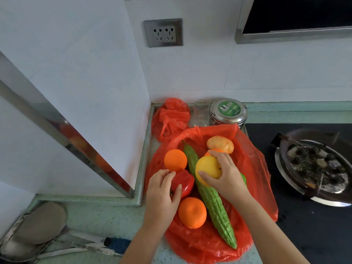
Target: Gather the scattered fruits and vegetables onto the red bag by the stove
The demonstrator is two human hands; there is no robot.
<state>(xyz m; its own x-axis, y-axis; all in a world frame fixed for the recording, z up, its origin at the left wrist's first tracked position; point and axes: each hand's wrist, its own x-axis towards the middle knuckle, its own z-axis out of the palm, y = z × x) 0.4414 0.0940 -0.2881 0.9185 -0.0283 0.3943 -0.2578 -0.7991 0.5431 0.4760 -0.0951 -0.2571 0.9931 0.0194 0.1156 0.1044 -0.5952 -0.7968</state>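
A red plastic bag (255, 168) lies flat on the counter left of the stove. On it rest a long green bitter gourd (213, 202), two oranges (175, 160) (192, 212), a potato (220, 144) and a red bell pepper (185, 181). My right hand (226, 174) grips a yellow round fruit (207, 167) just above the gourd. Another orange fruit (210, 152) and a green item (243, 179) peek out behind that hand. My left hand (162, 193) rests on the red bell pepper, fingers curled around its left side.
A second crumpled red bag (171, 116) sits in the back corner beside a clear glass (200, 113) and a steel tin (228, 113). The black stove (314, 235) with a dirty pan (316, 166) is at the right. Metal lids and utensils (38, 225) lie at the lower left.
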